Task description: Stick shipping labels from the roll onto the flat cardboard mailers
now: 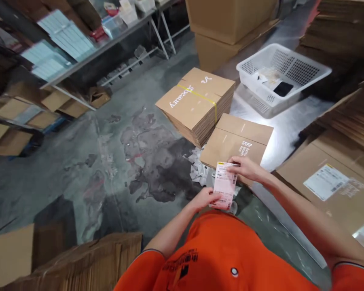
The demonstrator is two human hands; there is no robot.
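Note:
Between my two hands is a white shipping label (225, 184) with printed text and barcodes. My left hand (206, 199) grips its lower left edge, thumb on the face. At the upper right corner my right hand (245, 167) pinches the same label, with fingers partly behind it. Just beyond my right hand lies a flat cardboard box (235, 139) with white print, on the metal table (286, 121). Behind that, a bundle of flattened cartons (197, 99) is tied with a yellow strap.
A white plastic basket (267, 91) holding a dark flat item stands on the table. To the right, a carton (318, 161) carries a label. Scraps of paper (198, 171) lie below the table edge. Stacked cardboard (109, 258) stands at lower left.

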